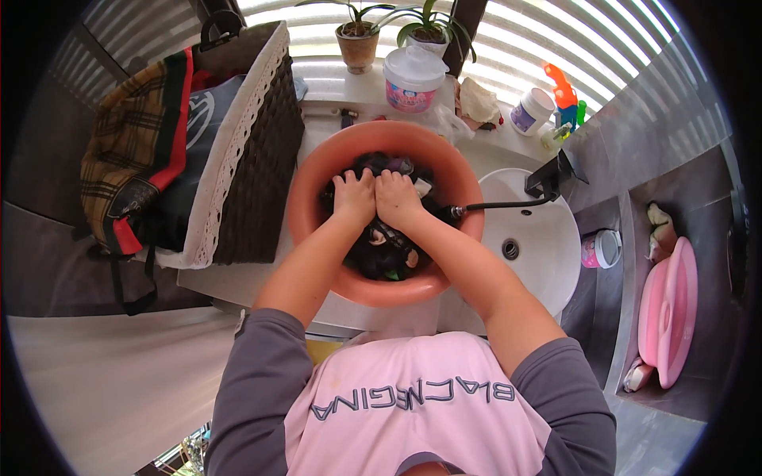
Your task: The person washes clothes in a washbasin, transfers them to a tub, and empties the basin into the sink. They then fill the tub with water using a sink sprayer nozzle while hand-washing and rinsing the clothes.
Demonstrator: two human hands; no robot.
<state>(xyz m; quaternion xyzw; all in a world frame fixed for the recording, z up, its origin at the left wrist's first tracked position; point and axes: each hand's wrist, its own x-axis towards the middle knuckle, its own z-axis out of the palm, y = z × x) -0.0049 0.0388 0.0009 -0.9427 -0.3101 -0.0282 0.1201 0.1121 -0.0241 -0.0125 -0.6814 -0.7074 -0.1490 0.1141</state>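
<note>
An orange plastic basin (387,294) stands before me on the counter, partly beside a white sink. Dark, bunched cloth (381,253) with a few pale and green bits lies inside it. My left hand (355,196) and my right hand (396,197) rest side by side on top of this cloth, knuckles up, fingertips pointing away from me. The fingers are bent down into the dark heap, and whether they grip any of it is hidden. A black hose (506,205) with a metal end runs from the black faucet (547,175) over the basin's right rim.
A dark woven basket (256,160) with a lace-edged liner, holding bags, stands left. The white sink (536,256) lies right. Behind are a lidded white tub (414,74), potted orchids (357,47), a white jar (530,113) and an orange toy (561,89). A pink basin (678,315) leans far right.
</note>
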